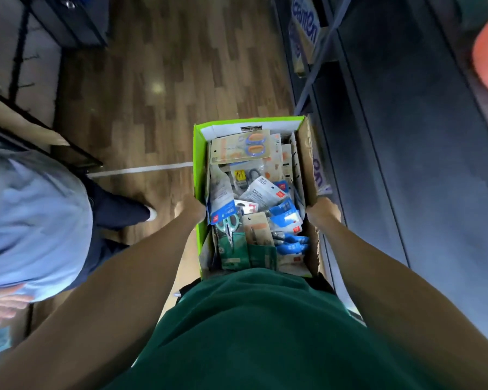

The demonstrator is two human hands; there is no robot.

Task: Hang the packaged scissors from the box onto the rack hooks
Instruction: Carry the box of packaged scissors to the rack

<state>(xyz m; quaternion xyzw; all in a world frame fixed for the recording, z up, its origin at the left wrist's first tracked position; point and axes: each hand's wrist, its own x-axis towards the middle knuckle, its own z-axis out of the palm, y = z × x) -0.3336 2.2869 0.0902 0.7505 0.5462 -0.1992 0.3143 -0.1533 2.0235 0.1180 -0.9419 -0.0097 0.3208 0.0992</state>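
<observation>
A wooden floor [141, 88] lies below, with a second person in a blue shirt [31, 220] at left. An open box [199, 170], carried against the carrier's green shirt [251, 327], is filled with packaged scissors [241, 149]. The left hand [193, 208] and right hand [323, 211] grip its opposite side walls, fingers hidden.

A single head-worn wide-angle camera looks steeply down the wearer's front, close over a green shirt [251, 327] and both forearms. The open box [199, 153] sits near frame centre, held out ahead, with wooden floor [158, 66] beyond it. The lens bends dark shelving [406, 136] along the right edge.
</observation>
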